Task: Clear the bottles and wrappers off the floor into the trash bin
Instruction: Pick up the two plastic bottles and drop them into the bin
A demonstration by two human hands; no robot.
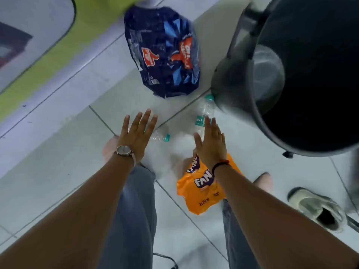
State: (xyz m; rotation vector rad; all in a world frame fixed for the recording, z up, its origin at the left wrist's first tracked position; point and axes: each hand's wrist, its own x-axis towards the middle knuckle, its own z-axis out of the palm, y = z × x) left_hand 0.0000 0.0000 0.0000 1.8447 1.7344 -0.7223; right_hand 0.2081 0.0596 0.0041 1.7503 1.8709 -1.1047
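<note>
A dark blue crumpled wrapper (164, 53) lies on the tiled floor ahead. An orange Fanta wrapper (202, 191) lies near my feet, partly under my right wrist. One clear bottle with a teal cap (206, 109) lies against the foot of the dark grey trash bin (258, 121). A second clear bottle (161, 135) lies just right of my left hand. My left hand (136, 134), wearing a watch, hovers flat with fingers apart. My right hand (211, 142) is also spread and empty, its fingertips over the first bottle's label.
A white shoe (318, 208) lies at the right, below the bin. A green and white mat or board (48, 61) runs along the upper left. My bare feet and jeans legs stand on the tiles between the wrappers. A dark cable (167, 259) shows at the bottom.
</note>
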